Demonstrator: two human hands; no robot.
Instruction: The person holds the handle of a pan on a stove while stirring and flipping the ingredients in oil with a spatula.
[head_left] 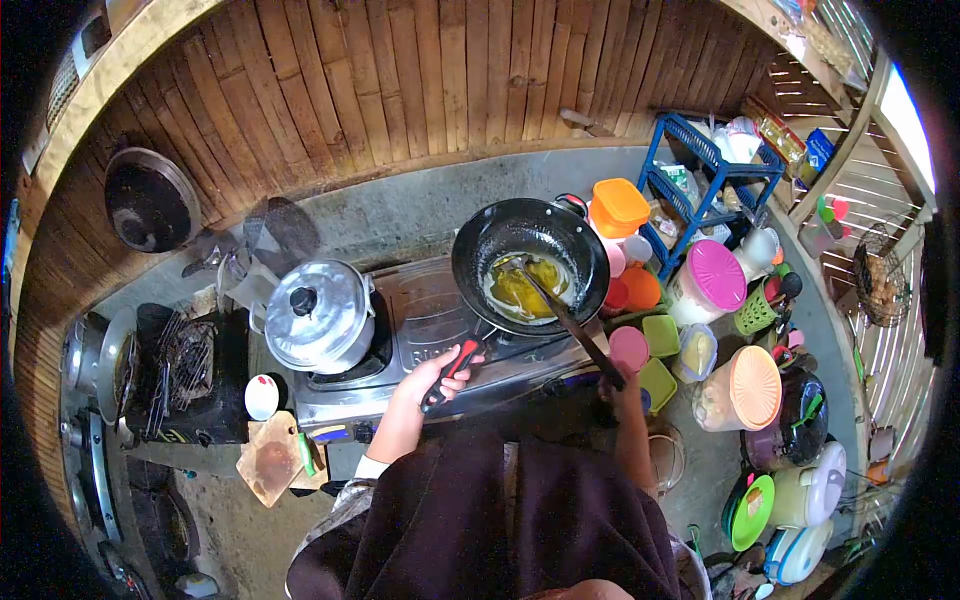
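Note:
A black wok (478, 255) sits on the right side of the gas stove (420, 300), with yellow oil (530, 290) pooled in its bottom. My left hand (430, 385) is closed around the wok's black-and-red handle, which points toward me. In my right hand (622, 392) is the dark handle of a long spatula (570, 322). Its metal head lies in the oil, and the shaft slants over the wok's near right rim. My right fingers are in shadow and only partly visible. Left of the wok stands a lidded silver pot (318, 315) on the other burner.
On the right are an orange container (620, 207), a blue rack (715, 165), a pink-lidded tub (712, 277) and several other containers. On the left lie a cutting board (270, 460) with a green-handled knife (305, 453) and a small white bowl (262, 398). A bamboo wall (430, 80) rises behind.

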